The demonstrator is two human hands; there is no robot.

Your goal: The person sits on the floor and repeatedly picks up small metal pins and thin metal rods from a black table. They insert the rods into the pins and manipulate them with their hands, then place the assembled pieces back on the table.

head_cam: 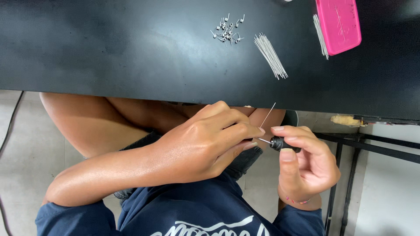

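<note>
— Hands? State of each?

— Left hand (205, 142) curled shut, thumb and forefinger pinched on a thin straight wire (267, 115) that slants up toward the near edge of the black table (109, 52). Right hand (306, 164) closed round a small black handled tool (280, 144), thumb on top, palm turned up, remaining fingers loosely curled beneath.

— And where exactly?

— Both held off the table, below its near edge, over the lap. Fingertips nearly touching at the tool's metal tip, where the wire's lower end meets it.

— Pose of the arms?

— Left forearm crossing in front of the body, wrist bent, knuckles up. Right wrist cocked back, a thin band around it.

— On the table itself?

— A small heap of bent coiled pieces (226, 29) near the far edge. A bundle of straight wires (271, 56) just right of that. A pink case (339, 24) at the far right corner, with a second thin bundle (321, 36) lying along its left side.

— Risks from here?

— Likely a slip: too fine a wire, only a fingertip pinch, so a loose grip could drop it to the floor, with nothing beneath to catch it. Possibly a kink too, if pushed sideways against the tip. Also a pricked finger, given the pointed ends so close to the pads.
</note>
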